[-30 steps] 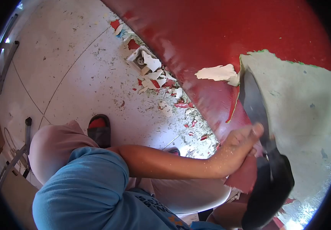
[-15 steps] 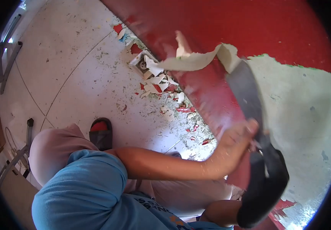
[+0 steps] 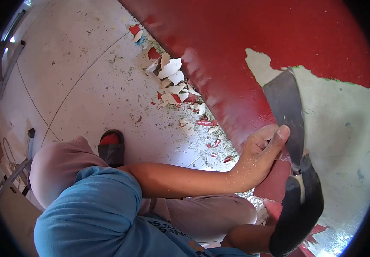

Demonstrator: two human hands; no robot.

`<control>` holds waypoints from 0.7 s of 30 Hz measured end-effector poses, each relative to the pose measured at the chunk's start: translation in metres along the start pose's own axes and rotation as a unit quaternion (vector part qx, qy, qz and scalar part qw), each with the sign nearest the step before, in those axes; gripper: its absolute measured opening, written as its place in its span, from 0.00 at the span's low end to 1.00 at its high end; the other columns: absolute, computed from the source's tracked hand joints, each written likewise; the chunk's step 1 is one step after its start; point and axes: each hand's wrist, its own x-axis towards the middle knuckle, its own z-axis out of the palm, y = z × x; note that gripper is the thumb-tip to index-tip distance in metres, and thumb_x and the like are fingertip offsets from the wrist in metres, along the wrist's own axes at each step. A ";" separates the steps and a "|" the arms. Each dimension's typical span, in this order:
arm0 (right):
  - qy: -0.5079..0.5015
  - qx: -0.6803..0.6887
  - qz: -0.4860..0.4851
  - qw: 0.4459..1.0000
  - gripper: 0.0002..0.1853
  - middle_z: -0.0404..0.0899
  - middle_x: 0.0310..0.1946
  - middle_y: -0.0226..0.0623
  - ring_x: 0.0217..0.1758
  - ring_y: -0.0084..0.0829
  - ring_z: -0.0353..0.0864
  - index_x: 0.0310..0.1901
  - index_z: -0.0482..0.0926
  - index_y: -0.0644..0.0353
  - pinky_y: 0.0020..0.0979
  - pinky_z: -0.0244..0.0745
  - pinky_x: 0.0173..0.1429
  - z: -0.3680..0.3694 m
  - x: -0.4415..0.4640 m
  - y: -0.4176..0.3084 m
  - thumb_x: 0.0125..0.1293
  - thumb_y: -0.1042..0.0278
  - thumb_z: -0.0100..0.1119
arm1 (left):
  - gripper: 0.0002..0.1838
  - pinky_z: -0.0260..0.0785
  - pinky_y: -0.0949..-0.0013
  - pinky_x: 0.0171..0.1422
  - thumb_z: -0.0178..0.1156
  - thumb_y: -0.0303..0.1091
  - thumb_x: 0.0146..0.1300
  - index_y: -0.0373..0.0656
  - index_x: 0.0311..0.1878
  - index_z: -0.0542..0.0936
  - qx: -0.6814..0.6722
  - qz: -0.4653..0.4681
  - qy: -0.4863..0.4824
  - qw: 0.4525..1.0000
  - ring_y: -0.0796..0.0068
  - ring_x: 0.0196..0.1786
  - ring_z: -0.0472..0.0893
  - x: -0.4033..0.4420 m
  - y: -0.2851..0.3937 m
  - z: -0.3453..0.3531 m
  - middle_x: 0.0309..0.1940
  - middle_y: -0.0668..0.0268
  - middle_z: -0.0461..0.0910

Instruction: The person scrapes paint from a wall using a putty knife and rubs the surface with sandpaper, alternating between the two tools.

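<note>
Beyond the right grip juts a blade.

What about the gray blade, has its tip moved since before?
Yes. The tip of the blade has moved up and right in the picture, nearer the green-tinged edge of the red paint.

**Head camera: single downward view**

Worn on the head, the camera looks forward and steeply down from close above the left hand's fingers. The nearer blue sleeve shows below-left of them; floor recedes to their left, within a dark rounded border.
</note>
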 end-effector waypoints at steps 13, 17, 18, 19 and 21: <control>0.152 0.302 -0.044 0.940 0.26 0.76 0.40 0.38 0.27 0.20 0.65 0.67 0.58 0.70 0.24 0.67 0.33 0.144 -0.012 0.016 0.67 0.78 0.46 | 0.22 0.72 0.77 0.36 0.53 0.47 0.68 0.33 0.36 0.80 0.043 -0.017 -0.139 0.989 0.78 0.32 0.81 0.040 0.038 -0.065 0.30 0.62 0.82; 0.192 0.322 -0.012 0.927 0.24 0.69 0.54 0.47 0.45 0.30 0.66 0.65 0.60 0.71 0.28 0.66 0.47 0.155 0.000 -0.013 0.68 0.77 0.46 | 0.21 0.73 0.74 0.37 0.54 0.46 0.68 0.33 0.34 0.79 0.168 0.004 -0.134 0.977 0.76 0.31 0.81 0.055 0.052 -0.074 0.28 0.61 0.82; 0.163 0.360 0.036 0.918 0.22 0.60 0.66 0.54 0.65 0.40 0.68 0.64 0.61 0.71 0.32 0.65 0.62 0.154 0.000 -0.019 0.69 0.76 0.45 | 0.21 0.73 0.74 0.37 0.54 0.45 0.68 0.33 0.34 0.79 0.154 0.003 -0.138 0.978 0.77 0.31 0.81 0.057 0.057 -0.074 0.29 0.62 0.82; 0.161 0.360 0.036 0.918 0.22 0.60 0.66 0.54 0.65 0.40 0.68 0.64 0.61 0.71 0.32 0.65 0.62 0.161 -0.002 -0.014 0.69 0.76 0.45 | 0.20 0.73 0.74 0.38 0.54 0.45 0.68 0.34 0.35 0.79 0.140 0.004 -0.143 0.980 0.78 0.32 0.80 0.056 0.061 -0.073 0.29 0.62 0.82; 0.236 0.169 -0.075 0.954 0.19 0.60 0.66 0.55 0.65 0.44 0.68 0.60 0.65 0.70 0.32 0.65 0.63 0.180 0.002 -0.001 0.67 0.80 0.46 | 0.20 0.73 0.74 0.39 0.54 0.45 0.68 0.33 0.35 0.79 0.155 0.036 -0.132 0.978 0.79 0.33 0.80 0.051 0.050 -0.075 0.30 0.63 0.82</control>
